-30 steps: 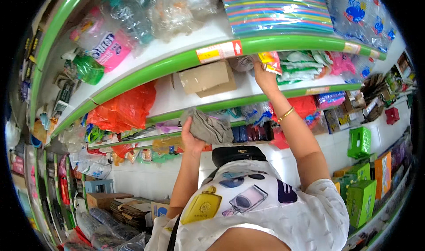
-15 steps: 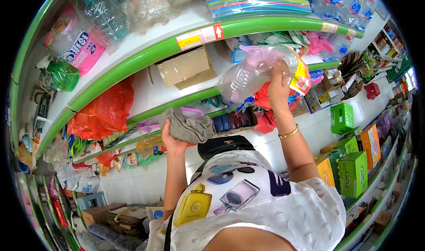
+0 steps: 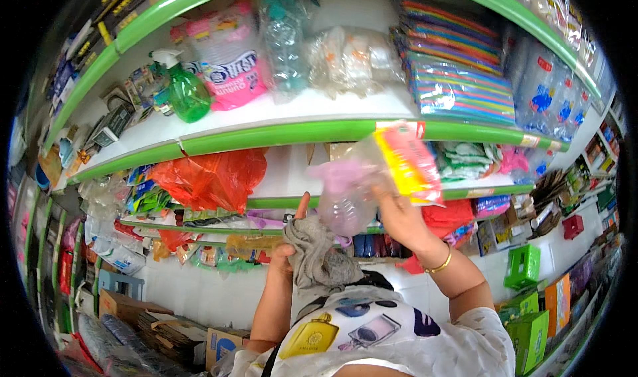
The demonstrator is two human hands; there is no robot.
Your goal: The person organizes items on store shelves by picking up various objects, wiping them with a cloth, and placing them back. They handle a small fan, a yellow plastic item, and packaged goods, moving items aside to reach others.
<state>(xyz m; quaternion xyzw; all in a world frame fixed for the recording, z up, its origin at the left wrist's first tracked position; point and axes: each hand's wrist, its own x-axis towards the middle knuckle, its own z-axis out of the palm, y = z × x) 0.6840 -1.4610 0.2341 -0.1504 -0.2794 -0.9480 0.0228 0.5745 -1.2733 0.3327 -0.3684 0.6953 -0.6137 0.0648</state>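
Presently, right hand (image 3: 402, 223) up in front of the shelving, fingers clamped on a packaged bottle (image 3: 347, 212) about where its clear body meets the header card (image 3: 407, 164). Bottle: transparent, rounded, ribbing faintly visible on the body; upper part pale lilac, jutting out toward the left. Edges smeared by blur, so the exact form of the lilac top is hard to tell. Card: stiff, glossy, broad yellow band on its left, pinkish red to the right, leaning at a tilt across the green shelf edge (image 3: 286, 138) behind. The whole package is held in mid-air, clear of the shelf boards. Left hand (image 3: 283, 252) lower and to the left, clamped on a grey cloth (image 3: 320, 256); thumb at the cloth's near side, one finger sticking up free of it, the others hidden. Cloth: crumpled, soft folds, dull grey, hanging down toward the person's waist. Bottle base and cloth top lie close together; whether they touch, cannot tell. Gold bangle (image 3: 438, 262) on the right wrist. On the upper shelf, left to right: green spray bottle (image 3: 189, 96), pink-wrapped pack (image 3: 231, 71), striped packs (image 3: 462, 88). Red plastic bag (image 3: 211, 179) bulging over the shelf below.
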